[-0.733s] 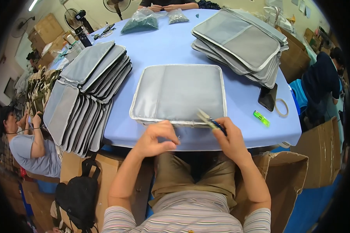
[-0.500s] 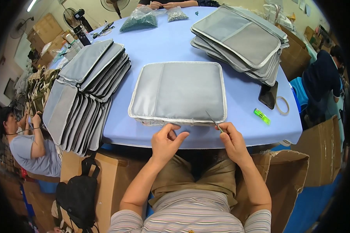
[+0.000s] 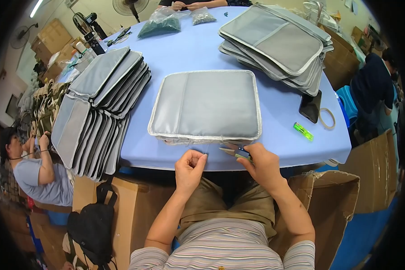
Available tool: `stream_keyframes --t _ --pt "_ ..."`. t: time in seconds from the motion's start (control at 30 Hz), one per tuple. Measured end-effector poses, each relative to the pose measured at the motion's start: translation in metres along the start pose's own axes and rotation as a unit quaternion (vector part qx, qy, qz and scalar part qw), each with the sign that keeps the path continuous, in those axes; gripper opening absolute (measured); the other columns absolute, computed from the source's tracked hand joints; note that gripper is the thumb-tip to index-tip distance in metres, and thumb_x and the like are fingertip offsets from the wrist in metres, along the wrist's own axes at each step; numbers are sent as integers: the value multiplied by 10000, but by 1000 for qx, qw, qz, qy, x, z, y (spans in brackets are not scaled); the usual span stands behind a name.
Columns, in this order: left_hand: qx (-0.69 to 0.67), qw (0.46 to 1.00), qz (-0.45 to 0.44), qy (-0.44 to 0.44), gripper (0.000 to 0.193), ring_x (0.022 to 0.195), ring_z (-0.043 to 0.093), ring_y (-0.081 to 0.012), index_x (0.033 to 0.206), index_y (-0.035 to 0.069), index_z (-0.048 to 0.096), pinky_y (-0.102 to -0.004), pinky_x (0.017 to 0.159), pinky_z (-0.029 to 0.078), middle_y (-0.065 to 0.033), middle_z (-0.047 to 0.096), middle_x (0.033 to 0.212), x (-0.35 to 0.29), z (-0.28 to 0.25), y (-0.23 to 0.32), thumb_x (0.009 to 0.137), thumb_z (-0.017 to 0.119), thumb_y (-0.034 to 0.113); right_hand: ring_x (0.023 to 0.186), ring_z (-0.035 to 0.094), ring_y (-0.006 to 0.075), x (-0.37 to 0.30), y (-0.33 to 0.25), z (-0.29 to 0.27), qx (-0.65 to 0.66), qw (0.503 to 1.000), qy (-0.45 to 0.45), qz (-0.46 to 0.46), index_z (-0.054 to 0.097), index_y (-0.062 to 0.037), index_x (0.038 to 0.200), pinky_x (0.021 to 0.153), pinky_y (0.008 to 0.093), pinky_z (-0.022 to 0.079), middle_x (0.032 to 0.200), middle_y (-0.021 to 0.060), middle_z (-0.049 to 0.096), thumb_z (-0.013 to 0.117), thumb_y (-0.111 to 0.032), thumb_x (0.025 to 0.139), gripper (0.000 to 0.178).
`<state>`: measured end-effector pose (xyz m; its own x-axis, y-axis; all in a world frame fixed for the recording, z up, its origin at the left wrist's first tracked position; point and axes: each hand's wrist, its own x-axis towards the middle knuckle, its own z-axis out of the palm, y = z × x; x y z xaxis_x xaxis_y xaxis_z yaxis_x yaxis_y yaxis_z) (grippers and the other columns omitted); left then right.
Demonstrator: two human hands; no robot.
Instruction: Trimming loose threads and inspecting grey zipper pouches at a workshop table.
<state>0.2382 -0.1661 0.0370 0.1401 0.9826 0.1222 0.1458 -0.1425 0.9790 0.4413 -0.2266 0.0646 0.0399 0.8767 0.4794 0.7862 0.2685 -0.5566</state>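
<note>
A grey rectangular fabric piece with white piped edges [image 3: 211, 105] lies on top of a low stack at the table's front, directly before me. Just below its front edge, my left hand [image 3: 190, 171] is closed in a pinch. A fine pale thread [image 3: 205, 149] shows faintly between those fingertips and the stack's edge. My right hand [image 3: 263, 165] grips small thread snips [image 3: 231, 152]. Their blades are apart and point left, toward the thread, close to the front edge.
Stacked grey fabric pieces stand at left [image 3: 99, 119] and back right [image 3: 274, 40]. A phone [image 3: 310, 106], tape ring [image 3: 327, 119] and green object [image 3: 303, 131] lie right. Bags [image 3: 159, 27] sit at the back. An open carton [image 3: 328, 193] stands beside me; other people sit around.
My right hand has turned the snips to point left, below the stack's edge, with the blades apart. The left hand's thumb and fingers have come together in a pinch, slightly lower.
</note>
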Motion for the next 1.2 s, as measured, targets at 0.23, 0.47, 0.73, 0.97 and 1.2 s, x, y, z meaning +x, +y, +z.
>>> stream_keyframes --t 0.23,0.47,0.73,0.97,1.2 --pt "-89 995 -42 -14 109 503 393 9 746 36 569 -156 462 305 67 488 571 2 -3 6 827 635 67 587 542 243 10 -5 16 -81 994 20 -64 475 -83 801 478 343 432 709 62 476 702 -171 711 259" --pt "-102 993 -64 -15 102 499 413 5 754 39 571 -151 459 312 56 503 573 4 -6 10 825 639 66 591 545 248 9 -4 23 -101 993 10 -53 457 -76 774 476 352 435 703 64 480 699 -162 711 264" --pt "-97 993 -66 -12 105 501 417 5 749 36 572 -151 456 308 55 506 575 5 -6 8 823 640 66 619 561 282 9 -7 28 -75 996 9 -36 502 -58 851 505 361 441 761 87 538 721 -118 693 276" --pt "-103 992 -69 -13 105 499 414 5 752 34 572 -150 456 304 55 504 572 5 -7 11 825 638 68 608 559 276 10 -6 35 -80 996 16 -45 509 -61 853 498 355 437 751 85 535 718 -130 699 269" --pt "-103 992 -66 -12 106 500 425 2 747 34 575 -150 460 312 50 512 575 2 -13 9 825 638 70 563 541 247 11 -11 35 -70 995 38 -61 462 -84 764 463 342 429 700 67 480 700 -173 716 259"
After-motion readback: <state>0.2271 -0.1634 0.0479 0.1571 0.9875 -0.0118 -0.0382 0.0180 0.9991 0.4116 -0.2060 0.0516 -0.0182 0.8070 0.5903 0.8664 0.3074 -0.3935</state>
